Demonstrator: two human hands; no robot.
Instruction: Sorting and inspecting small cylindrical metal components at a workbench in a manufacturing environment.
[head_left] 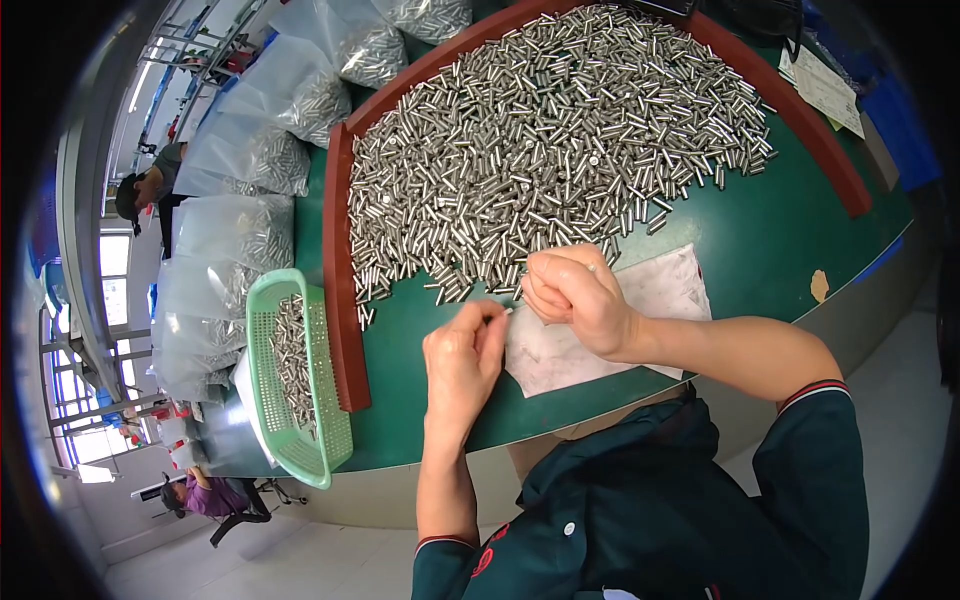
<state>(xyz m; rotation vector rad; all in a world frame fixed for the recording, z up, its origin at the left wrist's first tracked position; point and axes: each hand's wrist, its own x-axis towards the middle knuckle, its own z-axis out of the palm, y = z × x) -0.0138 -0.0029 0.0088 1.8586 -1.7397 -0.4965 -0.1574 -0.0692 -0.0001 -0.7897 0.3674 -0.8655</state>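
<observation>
Left hand [456,352] pinched pin [508,311], near side of heap [540,130]; right hand [580,300] curled closed, contents unclear. Step seemed single-pin handling; next likely needed steady pinch.

Bright rectangular windows [115,255] glow at nine o'clock, a black chair [243,515] stands at eight, smooth pale-grey flooring [330,560] lies toward seven, glossy green tabletop [800,220] reaching past two

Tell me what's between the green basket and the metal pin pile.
Dark red rail, standing between green basket and metal pin pile; shows in head view.
</observation>
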